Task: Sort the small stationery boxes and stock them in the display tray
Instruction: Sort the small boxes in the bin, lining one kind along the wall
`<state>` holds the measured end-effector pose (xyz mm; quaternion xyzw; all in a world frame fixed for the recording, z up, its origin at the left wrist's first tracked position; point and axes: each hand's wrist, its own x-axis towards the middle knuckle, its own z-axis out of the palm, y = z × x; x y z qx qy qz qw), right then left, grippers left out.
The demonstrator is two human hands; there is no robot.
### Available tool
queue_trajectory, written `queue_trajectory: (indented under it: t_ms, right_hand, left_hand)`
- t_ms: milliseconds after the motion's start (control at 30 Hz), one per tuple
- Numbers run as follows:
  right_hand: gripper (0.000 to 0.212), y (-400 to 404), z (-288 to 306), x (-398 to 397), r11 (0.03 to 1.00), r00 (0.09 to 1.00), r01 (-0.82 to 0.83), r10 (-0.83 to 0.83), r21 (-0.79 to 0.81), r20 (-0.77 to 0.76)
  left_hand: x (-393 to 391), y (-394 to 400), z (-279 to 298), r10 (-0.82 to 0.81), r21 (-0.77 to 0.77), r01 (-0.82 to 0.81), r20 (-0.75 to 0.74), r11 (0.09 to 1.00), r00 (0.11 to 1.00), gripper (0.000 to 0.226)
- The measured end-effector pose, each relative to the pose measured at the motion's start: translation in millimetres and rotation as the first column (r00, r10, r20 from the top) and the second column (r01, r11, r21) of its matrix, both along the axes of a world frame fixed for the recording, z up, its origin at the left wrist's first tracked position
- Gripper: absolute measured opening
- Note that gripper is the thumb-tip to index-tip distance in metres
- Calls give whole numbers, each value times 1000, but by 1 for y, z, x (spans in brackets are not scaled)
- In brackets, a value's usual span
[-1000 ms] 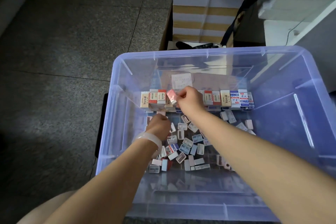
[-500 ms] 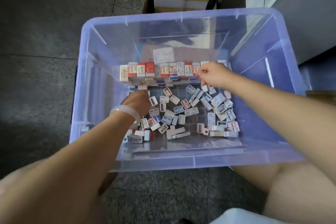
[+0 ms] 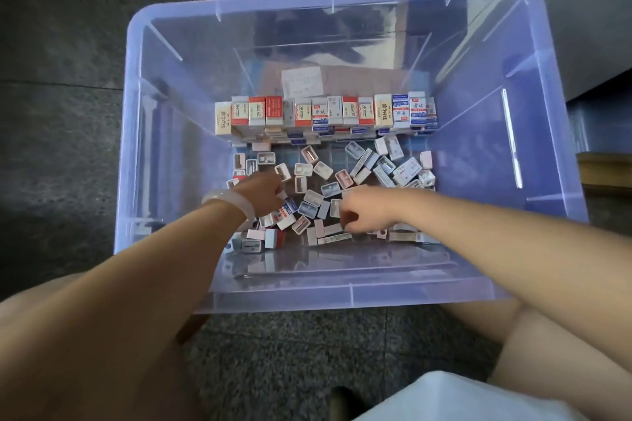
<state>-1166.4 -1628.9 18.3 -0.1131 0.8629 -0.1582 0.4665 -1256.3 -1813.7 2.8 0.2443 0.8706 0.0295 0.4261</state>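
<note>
Head view: my left hand (image 3: 263, 193) sits curled among the loose boxes (image 3: 345, 188) on the bin (image 3: 143, 154) floor, grip unclear; my right hand (image 3: 367, 210) likewise; sorted boxes (image 3: 325, 111) line the far wall.

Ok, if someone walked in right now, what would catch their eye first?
Probably the big clear bin on the floor, with both hands reaching into it. The left hand and right hand are down in a jumble of loose little boxes on the bin's bottom. Behind that, a neat row of upright boxes lines the far side.
</note>
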Motion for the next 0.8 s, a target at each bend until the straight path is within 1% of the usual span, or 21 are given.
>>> queue_trajectory:
  t_ms: [67, 100, 167, 233, 300, 367, 400, 500, 567, 633, 700, 733, 800]
  right_hand:
    - [30, -4, -6, 7, 999, 997, -44, 44, 8, 66]
    - [33, -6, -10, 10, 998, 995, -57, 55, 13, 89]
    - [41, -9, -16, 13, 997, 988, -74, 72, 11, 135]
    - [45, -12, -19, 14, 998, 983, -57, 58, -9, 174]
    - [42, -12, -18, 14, 999, 985, -1, 7, -36, 175]
    - [37, -12, -19, 15, 996, 987, 52, -40, -71, 158]
    - [34, -11, -19, 15, 994, 987, 70, -57, -85, 151]
    - [28, -12, -18, 16, 986, 987, 112, -95, -126, 129]
    - [29, -13, -14, 16, 983, 989, 113, -98, -141, 109]
    - [37, -12, -6, 12, 986, 991, 94, -81, -134, 106]
    - [53, -4, 6, 6, 981, 982, 132, -110, -144, 151]
    - [60, 4, 12, 2, 980, 981, 147, -126, -137, 147]
    - [67, 24, 23, -6, 990, 990, 125, -121, -63, 69]
  left_hand:
    - [4, 3, -1, -31, 11, 31, -3, 999, 1000, 15]
    - [5, 5, -1, -22, 42, 21, 13, 999, 1000, 21]
    - [8, 9, -1, 44, 139, -55, 78, 989, 996, 31]
    - [12, 12, 1, 106, 175, -131, 145, 976, 984, 38]
    - [16, 12, -1, 116, 152, -135, 128, 979, 985, 39]
    - [20, 10, -4, 51, 100, -55, 42, 993, 998, 41]
    - [21, 9, -5, 18, 84, -19, 22, 996, 1000, 45]
    - [21, 5, -5, -88, 63, 87, 16, 994, 996, 59]
    - [19, 3, -4, -103, 46, 103, 7, 994, 995, 53]
    - [19, 0, -3, -118, -34, 119, 19, 992, 993, 46]
    - [20, 0, -6, -150, -85, 150, 8, 985, 989, 51]
    - [21, 2, -6, -160, -88, 159, -12, 983, 987, 55]
    - [23, 6, -9, -141, -72, 138, -38, 988, 989, 62]
